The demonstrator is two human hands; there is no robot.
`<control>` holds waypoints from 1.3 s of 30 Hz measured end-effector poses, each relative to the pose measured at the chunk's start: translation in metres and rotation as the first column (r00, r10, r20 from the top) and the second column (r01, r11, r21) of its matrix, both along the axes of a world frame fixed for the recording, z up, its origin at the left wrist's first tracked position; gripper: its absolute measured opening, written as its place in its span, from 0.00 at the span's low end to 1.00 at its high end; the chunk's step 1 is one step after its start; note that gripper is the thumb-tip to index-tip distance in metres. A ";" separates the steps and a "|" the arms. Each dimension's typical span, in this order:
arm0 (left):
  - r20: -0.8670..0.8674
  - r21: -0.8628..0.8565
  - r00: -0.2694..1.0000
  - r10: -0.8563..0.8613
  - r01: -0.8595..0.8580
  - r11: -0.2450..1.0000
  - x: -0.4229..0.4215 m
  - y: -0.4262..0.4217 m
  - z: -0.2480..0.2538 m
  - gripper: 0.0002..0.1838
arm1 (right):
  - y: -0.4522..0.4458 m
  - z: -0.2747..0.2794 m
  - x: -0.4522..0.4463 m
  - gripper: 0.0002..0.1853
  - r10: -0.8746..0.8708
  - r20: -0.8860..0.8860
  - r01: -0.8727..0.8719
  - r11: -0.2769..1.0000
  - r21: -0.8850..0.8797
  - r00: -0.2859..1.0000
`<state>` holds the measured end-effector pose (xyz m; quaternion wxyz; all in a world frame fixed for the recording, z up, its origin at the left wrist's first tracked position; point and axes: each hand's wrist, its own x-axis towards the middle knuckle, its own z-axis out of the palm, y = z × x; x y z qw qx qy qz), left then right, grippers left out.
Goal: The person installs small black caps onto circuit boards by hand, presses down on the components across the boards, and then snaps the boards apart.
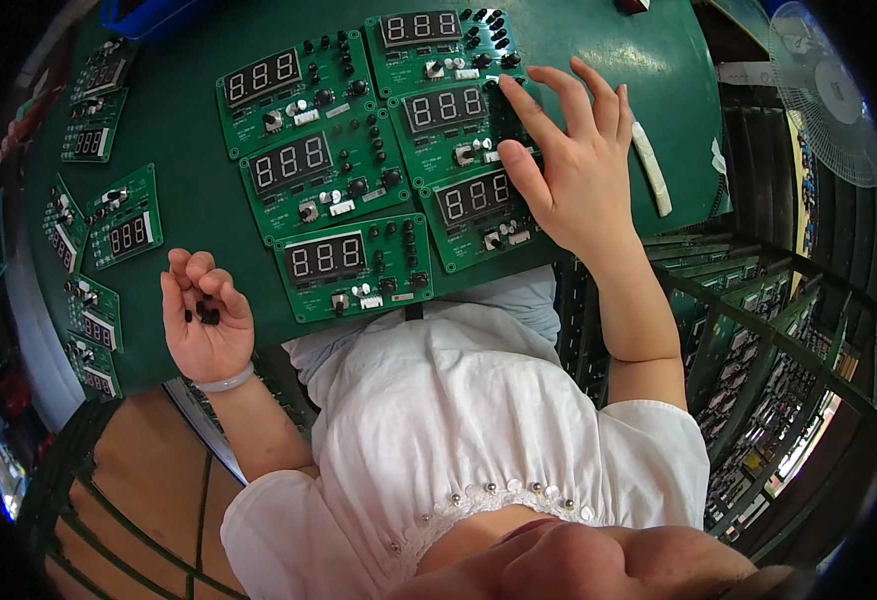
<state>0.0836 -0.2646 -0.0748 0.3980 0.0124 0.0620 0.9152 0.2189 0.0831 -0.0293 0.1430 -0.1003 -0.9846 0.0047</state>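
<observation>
My left hand (210,345) is cupped, palm up, its fingers curled over several small black caps (206,313). Fingers spread, my right hand (586,180) reaches over the right column of green circuit boards. Its index fingertip is at the upper right corner of the middle board (443,108), among black parts; whether it touches one I cannot tell. My thumb hovers lower, apart from the index finger. Above lies another board (420,27) with black caps at its right side. Below, a third board (473,200) is partly hidden under my right hand.
Three more display boards, including the lowest one (353,265), form a column left of these. Smaller boards (126,225) lie at the table's left. A white strip (650,170) rests right of my hand. A blue bin (153,15), a fan (838,95) and a rack (758,330) stand around.
</observation>
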 end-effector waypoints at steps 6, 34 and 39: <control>0.007 -0.040 0.999 0.039 -0.039 0.998 0.002 0.001 -0.001 0.21 | -0.004 0.002 -0.004 0.27 0.029 -0.039 -0.029 0.999 -0.011 0.999; -0.004 -0.026 1.000 0.031 -0.031 0.999 0.002 0.001 -0.002 0.19 | -0.014 -0.001 0.009 0.21 0.068 -0.064 -0.068 0.998 -0.002 0.996; -0.007 -0.042 0.999 0.033 -0.034 0.999 0.002 0.001 -0.002 0.22 | -0.016 0.006 0.004 0.20 0.044 -0.024 -0.043 0.997 0.066 0.999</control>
